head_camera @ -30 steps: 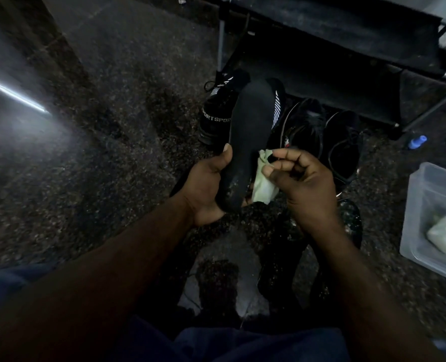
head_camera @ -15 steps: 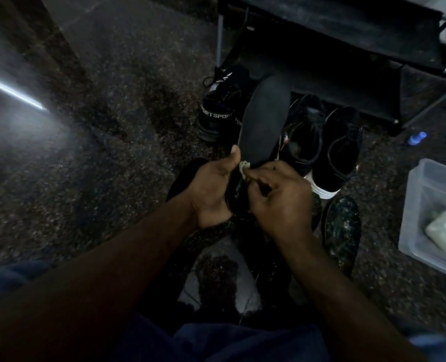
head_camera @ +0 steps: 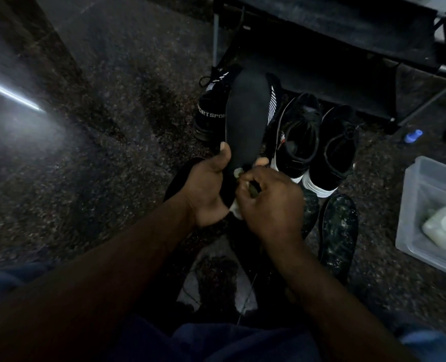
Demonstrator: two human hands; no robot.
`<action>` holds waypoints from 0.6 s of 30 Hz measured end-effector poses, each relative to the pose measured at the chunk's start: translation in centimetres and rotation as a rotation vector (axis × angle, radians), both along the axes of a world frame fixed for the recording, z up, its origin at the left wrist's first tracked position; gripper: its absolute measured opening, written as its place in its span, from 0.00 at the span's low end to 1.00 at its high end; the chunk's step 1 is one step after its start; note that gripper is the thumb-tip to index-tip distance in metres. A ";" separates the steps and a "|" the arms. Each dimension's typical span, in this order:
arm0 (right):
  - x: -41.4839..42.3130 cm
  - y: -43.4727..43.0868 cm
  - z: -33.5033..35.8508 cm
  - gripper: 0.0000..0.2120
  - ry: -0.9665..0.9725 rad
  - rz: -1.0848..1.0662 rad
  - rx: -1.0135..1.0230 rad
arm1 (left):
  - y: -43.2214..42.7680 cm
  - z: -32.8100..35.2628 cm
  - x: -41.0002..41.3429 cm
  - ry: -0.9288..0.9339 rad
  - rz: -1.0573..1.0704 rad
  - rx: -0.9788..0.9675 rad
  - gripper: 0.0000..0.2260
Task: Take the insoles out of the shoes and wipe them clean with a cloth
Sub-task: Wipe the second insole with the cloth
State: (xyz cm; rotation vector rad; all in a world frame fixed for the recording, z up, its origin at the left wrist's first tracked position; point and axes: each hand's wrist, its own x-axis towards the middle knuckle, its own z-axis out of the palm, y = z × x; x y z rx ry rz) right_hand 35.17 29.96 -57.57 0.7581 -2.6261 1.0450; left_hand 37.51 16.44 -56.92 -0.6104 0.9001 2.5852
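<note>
Insole, black, is held up over the floor in centre of the scene, toe end pointing far, heel end near, between both hands. Left hand grips the heel part: thumb lies on the left edge, other fingers are curled behind. Right hand has its fingers curled round the cloth and presses it on the near part of the insole.

Change vs 1 s ago: then the right hand was lifted off to the right w/ the pale cloth hanging free and clearly visible. Now it is down on the insole and the cloth is bunched under the fingers, only small bits showing. I judge this as a wipe stroke going on at the heel end; the long far part is prob. not done yet.

Around: pair of shoes w/ white lettering stands just behind the insole, a 2nd pair w/ white soles to the right of it. A speckled insole lies on the floor near right, another dark one is half hidden behind the left hand. A clear plastic box is far right, w/ sth. pale inside; cannot tell what. A dark rack is at far side.

In the way: not much, but the light is dim, so dirt on black is hard to check.
</note>
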 end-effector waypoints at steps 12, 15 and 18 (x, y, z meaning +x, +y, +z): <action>1.0 -0.1 0.9 0.04 -0.163 0.152 -0.143 | 0.3 0.4 0.0 -0.046 0.093 -0.022 0.34; 1.3 -0.2 1.1 0.05 -0.173 0.200 -0.154 | -0.1 0.8 0.0 -0.046 0.088 0.009 0.34; 0.4 0.1 1.1 0.03 -0.077 0.150 -0.060 | 0.2 0.8 0.1 -0.050 0.081 0.000 0.32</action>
